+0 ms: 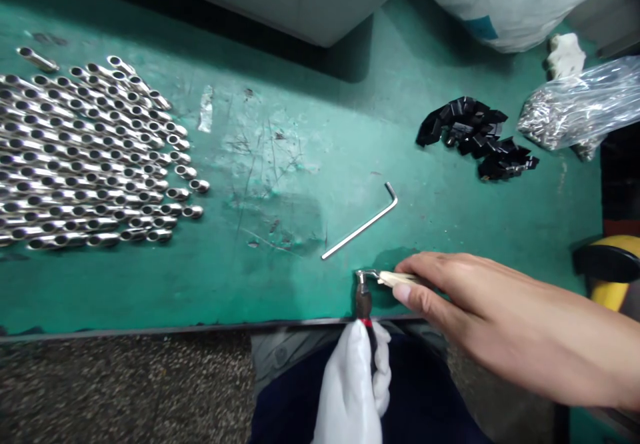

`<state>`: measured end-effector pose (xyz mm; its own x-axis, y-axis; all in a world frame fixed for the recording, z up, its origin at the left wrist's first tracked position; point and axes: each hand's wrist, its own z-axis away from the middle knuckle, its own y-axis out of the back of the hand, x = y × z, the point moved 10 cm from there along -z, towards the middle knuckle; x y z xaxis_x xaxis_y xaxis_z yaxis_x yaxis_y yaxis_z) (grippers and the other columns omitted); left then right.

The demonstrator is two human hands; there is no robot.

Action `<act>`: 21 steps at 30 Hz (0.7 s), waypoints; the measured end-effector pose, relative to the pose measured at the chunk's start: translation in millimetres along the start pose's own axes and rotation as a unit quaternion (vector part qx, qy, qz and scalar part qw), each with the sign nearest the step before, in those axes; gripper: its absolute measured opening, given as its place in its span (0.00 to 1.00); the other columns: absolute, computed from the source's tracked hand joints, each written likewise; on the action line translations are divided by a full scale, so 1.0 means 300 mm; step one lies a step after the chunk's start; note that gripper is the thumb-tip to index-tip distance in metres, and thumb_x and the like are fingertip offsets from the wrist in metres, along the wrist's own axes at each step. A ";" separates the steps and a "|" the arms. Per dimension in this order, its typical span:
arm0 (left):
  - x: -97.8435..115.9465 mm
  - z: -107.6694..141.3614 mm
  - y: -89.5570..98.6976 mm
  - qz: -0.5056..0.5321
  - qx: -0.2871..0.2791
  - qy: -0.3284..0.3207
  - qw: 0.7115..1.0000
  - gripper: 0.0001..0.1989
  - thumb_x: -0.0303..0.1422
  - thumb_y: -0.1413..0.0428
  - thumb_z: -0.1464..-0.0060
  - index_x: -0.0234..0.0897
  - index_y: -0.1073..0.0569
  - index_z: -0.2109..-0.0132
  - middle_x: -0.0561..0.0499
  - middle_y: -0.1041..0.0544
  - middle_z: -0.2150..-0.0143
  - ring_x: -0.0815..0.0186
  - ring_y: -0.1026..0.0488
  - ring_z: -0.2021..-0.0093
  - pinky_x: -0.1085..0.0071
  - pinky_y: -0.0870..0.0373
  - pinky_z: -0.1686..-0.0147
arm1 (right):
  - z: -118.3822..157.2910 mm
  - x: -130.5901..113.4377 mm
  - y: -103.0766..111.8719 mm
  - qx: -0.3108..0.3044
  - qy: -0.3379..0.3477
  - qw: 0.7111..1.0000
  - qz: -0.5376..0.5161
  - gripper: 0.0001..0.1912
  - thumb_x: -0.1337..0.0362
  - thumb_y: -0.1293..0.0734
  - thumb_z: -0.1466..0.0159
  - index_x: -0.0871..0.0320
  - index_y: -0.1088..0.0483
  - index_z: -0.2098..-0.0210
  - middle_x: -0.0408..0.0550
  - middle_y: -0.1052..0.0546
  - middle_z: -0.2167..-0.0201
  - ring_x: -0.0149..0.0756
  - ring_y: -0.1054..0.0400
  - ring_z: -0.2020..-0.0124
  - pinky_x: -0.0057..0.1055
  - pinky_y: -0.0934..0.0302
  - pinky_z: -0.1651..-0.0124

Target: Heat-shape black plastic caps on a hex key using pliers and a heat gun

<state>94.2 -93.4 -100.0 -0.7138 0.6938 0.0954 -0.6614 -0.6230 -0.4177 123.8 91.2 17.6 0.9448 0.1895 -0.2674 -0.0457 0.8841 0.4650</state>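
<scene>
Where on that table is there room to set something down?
The widest bare stretch of the green table lies between the metal tubes and the hex key. Another separates the hex key from the black pieces. Crowded: the left end under the metal tubes, far right by the plastic bag, and around the left hand and right hand.

Legible text, labels, brands, numbers, signs: none. Teal patch, upper right of the frame, on a white bag (520, 4): no characters can be made out.
</scene>
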 end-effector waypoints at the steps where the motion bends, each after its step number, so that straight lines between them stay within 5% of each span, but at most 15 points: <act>1: -0.002 -0.002 0.001 0.000 -0.001 0.002 1.000 0.31 0.62 0.44 0.47 0.36 0.25 0.57 0.53 0.30 0.74 0.70 0.36 0.78 0.74 0.40 0.80 | -0.002 -0.001 0.001 0.000 0.000 1.000 -0.001 0.21 0.49 0.47 0.24 0.51 0.29 0.60 0.42 0.24 0.68 0.37 0.31 0.69 0.35 0.44 0.68; 15: 0.034 0.021 -0.007 -0.049 0.011 -0.024 0.998 0.32 0.63 0.50 0.44 0.35 0.26 0.60 0.53 0.32 0.72 0.72 0.41 0.78 0.75 0.44 0.81 | -0.009 0.006 -0.006 -0.027 -0.008 1.000 0.008 0.22 0.48 0.48 0.23 0.51 0.31 0.63 0.39 0.25 0.70 0.35 0.33 0.70 0.37 0.45 0.68; 21: 0.022 0.018 -0.004 -0.007 0.017 -0.003 1.000 0.30 0.61 0.44 0.47 0.36 0.25 0.59 0.53 0.31 0.73 0.72 0.39 0.79 0.75 0.43 0.81 | -0.010 0.009 -0.001 -0.026 -0.008 1.000 0.001 0.22 0.47 0.48 0.24 0.49 0.30 0.62 0.39 0.25 0.70 0.36 0.32 0.70 0.36 0.44 0.68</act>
<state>89.1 -90.1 -93.8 -0.7064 0.6997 0.1070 -0.6780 -0.6254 -0.3862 125.2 92.6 14.1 0.9495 0.1849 -0.2534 -0.0639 0.9048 0.4210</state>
